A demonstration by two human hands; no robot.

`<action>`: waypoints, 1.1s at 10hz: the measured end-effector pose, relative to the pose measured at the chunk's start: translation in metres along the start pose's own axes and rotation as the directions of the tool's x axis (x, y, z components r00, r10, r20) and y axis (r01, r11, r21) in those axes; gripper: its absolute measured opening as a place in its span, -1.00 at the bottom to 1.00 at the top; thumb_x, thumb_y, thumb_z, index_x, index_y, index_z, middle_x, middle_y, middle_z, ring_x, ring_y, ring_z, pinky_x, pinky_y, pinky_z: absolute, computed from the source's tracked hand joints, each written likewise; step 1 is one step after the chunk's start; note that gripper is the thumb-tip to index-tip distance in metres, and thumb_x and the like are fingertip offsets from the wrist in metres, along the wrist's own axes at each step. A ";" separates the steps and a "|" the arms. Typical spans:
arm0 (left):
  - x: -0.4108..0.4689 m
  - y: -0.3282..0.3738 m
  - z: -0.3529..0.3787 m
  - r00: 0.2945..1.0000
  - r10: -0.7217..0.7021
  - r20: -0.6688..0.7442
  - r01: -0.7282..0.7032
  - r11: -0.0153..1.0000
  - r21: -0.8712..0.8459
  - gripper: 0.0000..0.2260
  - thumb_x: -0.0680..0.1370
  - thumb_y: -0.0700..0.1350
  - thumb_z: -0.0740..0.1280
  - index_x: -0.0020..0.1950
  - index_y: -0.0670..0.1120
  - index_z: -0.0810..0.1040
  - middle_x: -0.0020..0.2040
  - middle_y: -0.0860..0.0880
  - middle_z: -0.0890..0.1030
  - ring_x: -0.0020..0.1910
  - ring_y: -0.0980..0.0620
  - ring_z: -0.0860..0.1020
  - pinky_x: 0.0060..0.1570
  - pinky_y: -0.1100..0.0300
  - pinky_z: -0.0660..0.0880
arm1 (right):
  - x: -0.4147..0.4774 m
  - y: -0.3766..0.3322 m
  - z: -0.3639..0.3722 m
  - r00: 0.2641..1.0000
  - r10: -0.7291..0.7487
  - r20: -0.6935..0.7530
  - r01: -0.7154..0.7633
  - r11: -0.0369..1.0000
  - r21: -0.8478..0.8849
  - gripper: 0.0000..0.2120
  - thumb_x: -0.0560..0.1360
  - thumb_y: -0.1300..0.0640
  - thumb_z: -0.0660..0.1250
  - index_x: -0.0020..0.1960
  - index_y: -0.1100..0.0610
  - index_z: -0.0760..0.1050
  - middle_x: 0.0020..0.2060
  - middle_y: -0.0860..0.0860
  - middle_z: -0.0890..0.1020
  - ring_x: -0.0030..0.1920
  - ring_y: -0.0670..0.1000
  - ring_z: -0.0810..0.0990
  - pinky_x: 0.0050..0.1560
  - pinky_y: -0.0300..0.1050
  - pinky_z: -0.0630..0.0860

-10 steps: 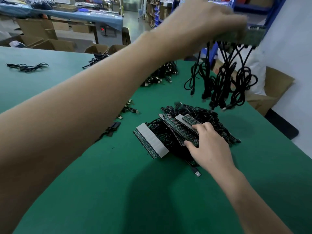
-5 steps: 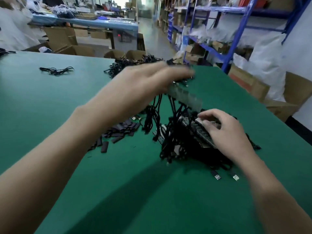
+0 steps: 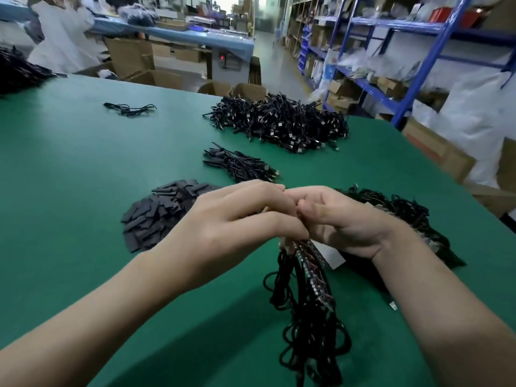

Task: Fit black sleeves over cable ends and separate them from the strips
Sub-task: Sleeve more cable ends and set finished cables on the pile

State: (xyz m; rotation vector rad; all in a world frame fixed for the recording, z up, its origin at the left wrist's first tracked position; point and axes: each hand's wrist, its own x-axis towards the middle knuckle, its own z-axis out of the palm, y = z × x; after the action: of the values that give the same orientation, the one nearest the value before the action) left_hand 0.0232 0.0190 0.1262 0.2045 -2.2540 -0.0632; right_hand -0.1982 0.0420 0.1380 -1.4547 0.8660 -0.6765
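Over the near middle of the green table (image 3: 69, 163), pressed together fingertip to fingertip: left hand (image 3: 231, 227) and right hand (image 3: 343, 222), fingers of both curled, pinching the top of a strip (image 3: 310, 262) — exact grip of each fingertip hard to tell, hidden between the palms. Hanging from that strip, down toward the near edge, a tangle of black cables (image 3: 307, 317). Under and behind the right wrist, toward the right edge, a heap of further strips (image 3: 405, 213) with cables attached. Left of the hands, flat on the table, a pile of black sleeves (image 3: 159, 210). Beyond, toward the far edge, a small cable bundle (image 3: 240, 166), then a large cable heap (image 3: 279, 124) near the far right corner. Well apart, toward the far left, one loose cable (image 3: 129, 108).
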 end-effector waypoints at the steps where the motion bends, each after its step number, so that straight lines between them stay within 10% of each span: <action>1: -0.008 -0.002 0.004 1.000 0.019 0.006 -0.019 0.999 -0.032 -0.89 0.60 -0.29 0.44 0.06 -0.14 0.73 -0.02 -0.07 0.66 -0.06 -0.10 0.64 0.01 -0.03 0.58 | -0.008 0.000 0.023 0.995 -0.097 0.018 0.098 0.992 -0.081 -0.34 0.47 -0.13 0.42 -0.04 0.56 0.55 -0.42 0.09 0.60 0.00 -0.26 0.67 0.04 -0.35 0.57; 2: -0.008 -0.010 -0.004 0.993 -0.011 0.120 0.028 0.990 -0.136 -0.84 0.60 -0.23 0.45 0.16 -0.07 0.70 -0.02 0.00 0.63 -0.07 -0.01 0.60 -0.02 0.18 0.53 | -0.018 0.025 0.024 0.994 -0.104 -0.023 0.103 0.994 -0.036 -0.36 0.60 -0.04 0.29 0.22 0.60 0.46 -0.11 0.49 0.64 0.27 -0.19 0.61 0.37 -0.12 0.51; 3: -0.006 -0.020 -0.015 0.961 -0.151 0.234 0.217 0.932 -0.291 -0.76 0.55 -0.17 0.51 0.19 0.00 0.64 -0.02 0.15 0.63 0.00 0.20 0.62 0.00 0.42 0.46 | -0.025 0.039 0.018 0.976 0.027 -0.216 -0.016 0.999 0.051 -0.42 0.46 -0.44 0.29 0.29 -0.09 0.63 0.29 -0.03 0.66 0.37 -0.05 0.57 0.33 -0.19 0.51; 4: -0.006 -0.028 -0.011 0.876 -0.399 0.271 0.479 0.791 -0.381 -0.75 0.50 -0.14 0.56 0.13 0.09 0.66 -0.07 0.12 0.67 -0.05 0.12 0.68 -0.02 0.26 0.60 | -0.037 0.041 0.020 0.981 0.064 -0.186 -0.041 0.991 0.124 -0.13 0.30 -0.60 0.28 0.38 -0.02 0.57 0.34 0.10 0.62 0.42 0.09 0.53 0.48 -0.01 0.40; 6: -0.004 -0.023 0.000 0.742 -0.574 0.346 0.605 0.351 -0.714 -0.80 0.51 -0.24 0.52 0.10 -0.08 0.65 -0.14 -0.04 0.72 -0.25 0.11 0.67 -0.23 0.38 0.53 | -0.037 0.027 0.039 0.905 0.002 -0.426 0.017 0.999 0.040 -0.50 0.18 -0.34 0.64 0.06 -0.20 0.68 0.05 0.18 0.75 0.13 0.17 0.73 0.20 0.04 0.64; 8: -0.006 -0.011 -0.005 0.738 -0.617 0.274 0.554 0.322 -0.768 -0.92 0.55 -0.02 0.46 -0.06 0.00 0.71 -0.29 0.13 0.64 -0.36 0.25 0.54 -0.39 0.47 0.40 | -0.046 0.010 0.038 0.872 -0.051 -0.486 0.153 0.973 0.173 -0.55 0.35 -0.11 0.65 0.15 0.07 0.69 0.01 0.26 0.73 -0.05 0.23 0.76 -0.11 -0.01 0.70; 11: -0.060 -0.028 0.040 0.460 -0.665 0.588 0.759 -0.049 -0.650 -0.80 0.51 0.09 0.46 -0.20 0.00 0.68 -0.34 0.05 0.56 -0.30 0.08 0.61 -0.34 0.29 0.50 | -0.031 0.062 0.019 0.831 0.379 -0.407 -0.271 0.915 0.300 -0.46 0.30 0.02 0.69 0.21 0.17 0.66 0.08 0.23 0.73 -0.03 0.22 0.75 -0.11 0.06 0.73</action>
State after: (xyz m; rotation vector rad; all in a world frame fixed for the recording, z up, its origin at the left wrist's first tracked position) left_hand 0.0334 0.0008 0.0514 0.8216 -1.5680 -1.8711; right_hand -0.2066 0.0800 0.0779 -0.9101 1.3233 -0.8413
